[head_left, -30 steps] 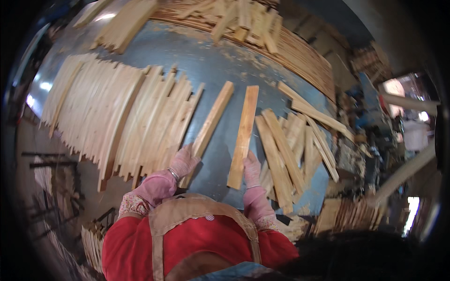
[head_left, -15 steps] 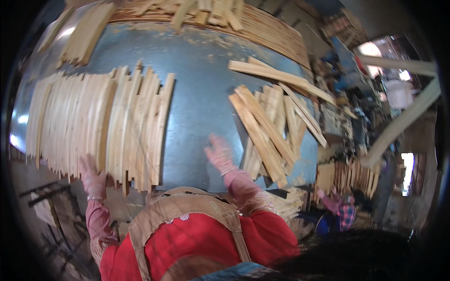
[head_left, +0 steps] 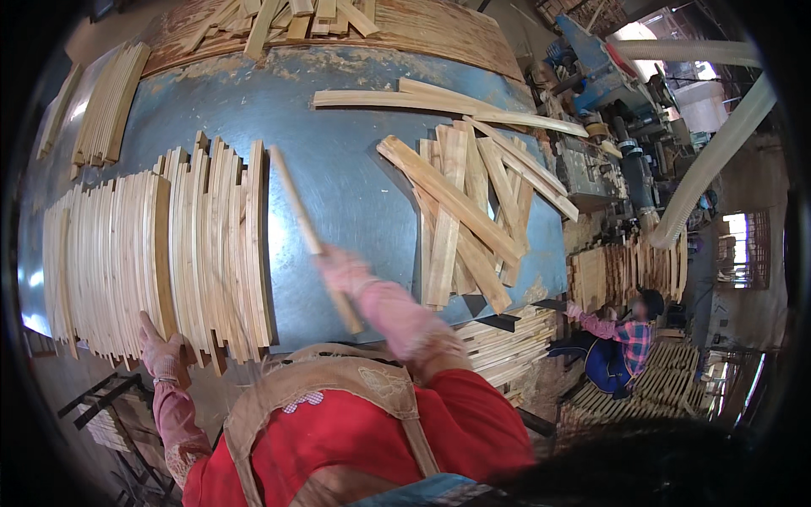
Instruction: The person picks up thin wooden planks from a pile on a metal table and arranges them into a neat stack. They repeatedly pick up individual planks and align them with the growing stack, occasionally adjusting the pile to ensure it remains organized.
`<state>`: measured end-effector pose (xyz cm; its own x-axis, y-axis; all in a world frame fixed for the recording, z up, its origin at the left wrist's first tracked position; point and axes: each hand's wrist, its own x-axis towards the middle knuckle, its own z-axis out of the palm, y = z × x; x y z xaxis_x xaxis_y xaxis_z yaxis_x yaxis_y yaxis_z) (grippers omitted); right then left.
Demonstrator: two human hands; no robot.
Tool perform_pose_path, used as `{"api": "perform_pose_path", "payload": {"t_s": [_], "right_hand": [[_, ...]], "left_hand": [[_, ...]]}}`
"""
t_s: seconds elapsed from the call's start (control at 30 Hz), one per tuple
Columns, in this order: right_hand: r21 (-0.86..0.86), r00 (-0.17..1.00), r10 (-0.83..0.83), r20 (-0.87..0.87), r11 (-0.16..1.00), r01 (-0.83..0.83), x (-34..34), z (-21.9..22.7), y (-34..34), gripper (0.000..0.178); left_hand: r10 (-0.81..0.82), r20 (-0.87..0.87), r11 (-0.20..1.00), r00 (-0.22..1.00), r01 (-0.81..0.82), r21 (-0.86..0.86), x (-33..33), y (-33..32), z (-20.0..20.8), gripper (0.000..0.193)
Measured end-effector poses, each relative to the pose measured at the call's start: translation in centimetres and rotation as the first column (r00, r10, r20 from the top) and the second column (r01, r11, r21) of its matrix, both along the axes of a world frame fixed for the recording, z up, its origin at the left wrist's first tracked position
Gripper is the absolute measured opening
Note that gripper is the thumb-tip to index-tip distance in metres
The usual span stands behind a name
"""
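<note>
- blue tabletop noted. grip findings?
- left hand, fingers extended, rests at near ends of the strip row, apparently steadying it; right hand grips a loose strip right of that row, near mid-length, probably for balance.

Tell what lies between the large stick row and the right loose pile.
The head view shows the right hand with one stick, and blue table.

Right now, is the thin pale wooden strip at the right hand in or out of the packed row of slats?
Out: the strip slants beside the row, with blue tabletop showing between them.
</note>
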<state>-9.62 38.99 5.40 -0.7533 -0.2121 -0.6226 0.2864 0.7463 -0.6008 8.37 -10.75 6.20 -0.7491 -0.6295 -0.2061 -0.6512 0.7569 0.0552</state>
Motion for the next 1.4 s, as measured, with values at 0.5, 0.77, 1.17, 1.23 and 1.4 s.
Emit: {"api": "perform_pose_path", "payload": {"t_s": [0.5,0.77,1.17,1.23,1.4], "right_hand": [[0.605,0.744,0.241,-0.623,0.752,0.262,-8.2,0.0,26.8,0.065],[0.04,0.989,0.003,-0.146,0.999,0.003,-8.4,-2.9,-0.5,0.047],[0.497,0.67,-0.059,-0.74,0.623,0.603,0.0,-5.0,21.0,0.07],[0.544,0.734,-0.211,-0.646,0.548,0.635,1.5,-5.4,22.8,0.078],[-0.299,0.702,-0.711,-0.049,0.681,0.669,5.1,-8.8,20.2,0.08]], "left_hand": [[-0.019,-0.008,0.999,1.0,0.019,-0.037,0.0,0.2,-0.5,0.115],[-0.053,-0.016,0.998,0.998,0.052,-0.043,-0.5,0.2,-0.6,0.114],[-0.129,0.093,0.936,0.987,0.152,-0.317,-1.2,1.8,-0.6,0.103],[-0.399,-0.334,0.917,0.854,0.374,-0.139,-3.6,6.1,-1.1,0.096],[-0.247,-0.285,0.427,0.926,0.368,0.826,-11.9,30.8,2.9,0.091]]}}
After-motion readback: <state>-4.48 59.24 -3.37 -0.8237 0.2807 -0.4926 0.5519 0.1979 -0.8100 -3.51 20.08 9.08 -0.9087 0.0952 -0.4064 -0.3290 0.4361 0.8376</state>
